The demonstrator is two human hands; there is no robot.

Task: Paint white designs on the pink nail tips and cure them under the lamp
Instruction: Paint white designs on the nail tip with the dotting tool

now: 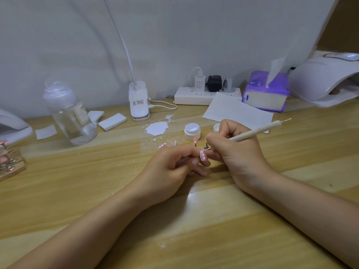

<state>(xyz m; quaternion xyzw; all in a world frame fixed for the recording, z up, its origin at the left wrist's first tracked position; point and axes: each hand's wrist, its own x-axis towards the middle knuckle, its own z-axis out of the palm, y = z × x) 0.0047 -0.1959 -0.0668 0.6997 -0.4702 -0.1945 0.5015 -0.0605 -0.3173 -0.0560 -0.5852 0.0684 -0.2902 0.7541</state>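
Note:
My left hand [174, 164] pinches a pink nail tip [203, 155] that carries a few white dots. My right hand [236, 150] grips a cream dotting pen [258, 131], whose metal point touches the top edge of that tip. Just behind my hands, other pink tips with white dots [168, 144] lie on the wooden table [194, 220], and one plain pink tip [195, 140] stands on a small holder. An open white jar of white gel [192, 131] stands behind them, its lid [216, 127] partly hidden by my right hand. The white curing lamp [326, 80] sits at the far right.
A smear of white paint [156, 128] marks the table. A clear bottle [70, 113], white pads [112, 121], a clip lamp base [138, 101], a power strip [196, 95], paper [237, 111] and purple tissues [267, 92] line the back. A wooden rack of tips [9, 162] stands far left.

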